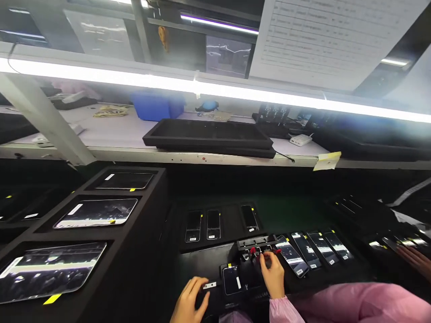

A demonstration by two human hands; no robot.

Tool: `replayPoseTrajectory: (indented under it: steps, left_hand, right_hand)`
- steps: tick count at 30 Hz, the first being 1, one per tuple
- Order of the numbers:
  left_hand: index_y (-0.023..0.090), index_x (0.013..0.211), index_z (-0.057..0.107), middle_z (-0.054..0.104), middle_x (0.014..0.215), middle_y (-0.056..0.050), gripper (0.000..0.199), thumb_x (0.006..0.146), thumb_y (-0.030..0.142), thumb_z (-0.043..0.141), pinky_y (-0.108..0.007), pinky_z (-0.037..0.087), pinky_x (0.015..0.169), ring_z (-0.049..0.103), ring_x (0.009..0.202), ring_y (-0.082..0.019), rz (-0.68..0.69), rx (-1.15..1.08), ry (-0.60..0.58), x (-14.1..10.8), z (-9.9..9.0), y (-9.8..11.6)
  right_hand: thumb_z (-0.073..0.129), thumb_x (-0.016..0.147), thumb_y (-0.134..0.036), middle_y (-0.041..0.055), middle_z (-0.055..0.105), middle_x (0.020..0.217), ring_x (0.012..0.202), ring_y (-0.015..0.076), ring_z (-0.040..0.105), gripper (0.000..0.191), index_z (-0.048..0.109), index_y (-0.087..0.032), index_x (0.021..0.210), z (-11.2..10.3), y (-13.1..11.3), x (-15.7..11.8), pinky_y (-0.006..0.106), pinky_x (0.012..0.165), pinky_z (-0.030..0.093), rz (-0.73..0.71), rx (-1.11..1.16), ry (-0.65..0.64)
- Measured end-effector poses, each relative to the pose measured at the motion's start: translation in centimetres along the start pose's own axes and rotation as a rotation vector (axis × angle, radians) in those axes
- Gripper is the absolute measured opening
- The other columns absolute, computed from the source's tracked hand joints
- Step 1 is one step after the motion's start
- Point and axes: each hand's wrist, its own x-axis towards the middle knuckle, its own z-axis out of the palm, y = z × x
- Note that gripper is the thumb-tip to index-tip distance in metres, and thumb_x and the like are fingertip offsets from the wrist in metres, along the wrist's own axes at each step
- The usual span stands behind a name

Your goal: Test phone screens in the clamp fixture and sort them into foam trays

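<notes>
A black fixture [257, 242] with red-tipped clamp levers stands at the lower middle. At its front, my right hand [273, 274] is closed, with fingertips pinched among the levers; what lies between them is hidden. A red tip [253, 250] shows just left of those fingers. My left hand [190, 299] is held lower left, thumb and fingers apart, next to a small silver metal plate [210, 285]. Whether they touch is unclear. Between my hands, a phone [230, 281] with a yellow tab and white label lies screen up in a black holder.
Several phones [292, 256] lie right of the fixture, others [213, 224] in a black tray behind. A stepped black foam rack [134, 233] holds tablets at left. Above runs a shelf [111, 134] with a black tray [208, 133]. Another person's hand [415, 259] is at far right.
</notes>
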Motion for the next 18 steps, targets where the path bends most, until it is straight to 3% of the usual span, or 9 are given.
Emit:
replayPoseTrajectory:
  steps: [4,8,14,18]
  left_hand:
    - [0.027,0.107,0.06,0.066,0.099,0.001,0.038,0.07,0.019,0.059,-0.025,0.05,0.085,0.063,0.085,-0.016,-0.003,-0.024,-0.235,4.3,5.7,-2.8]
    - [0.027,0.109,0.058,0.066,0.098,0.001,0.054,0.057,0.011,0.063,-0.026,0.051,0.081,0.063,0.083,-0.017,-0.048,0.017,-0.35,5.3,9.6,-4.8]
    - [0.028,0.1,0.054,0.065,0.086,0.003,0.037,0.068,0.011,0.052,-0.026,0.049,0.076,0.063,0.076,-0.015,-0.033,0.061,-0.397,5.7,11.4,-5.7]
    - [0.029,0.102,0.051,0.067,0.091,0.004,0.038,0.07,0.009,0.051,-0.022,0.046,0.079,0.064,0.087,-0.015,0.016,0.068,-0.432,5.7,11.8,-6.0]
  right_hand:
    - [0.048,0.074,-0.065,0.005,0.061,0.064,0.06,0.0185,0.059,0.048,0.055,-0.018,0.066,1.2,1.2,-0.3,0.03,0.061,0.047,0.014,0.015,-0.039]
    - [0.046,0.075,-0.065,0.0005,0.055,0.054,0.049,0.0143,0.055,0.048,0.049,-0.02,0.061,2.0,1.8,-0.3,0.024,0.05,0.044,0.037,0.055,-0.06]
    - [0.048,0.075,-0.062,-0.0054,0.044,0.048,0.041,0.0093,0.043,0.043,0.043,-0.021,0.064,1.5,0.6,-0.4,0.021,0.043,0.037,0.06,0.057,0.025]
    - [0.053,0.078,-0.051,-0.0091,0.038,0.048,0.041,0.008,0.038,0.032,0.048,-0.02,0.076,-0.3,-0.8,0.3,0.02,0.047,0.037,0.026,0.034,0.094]
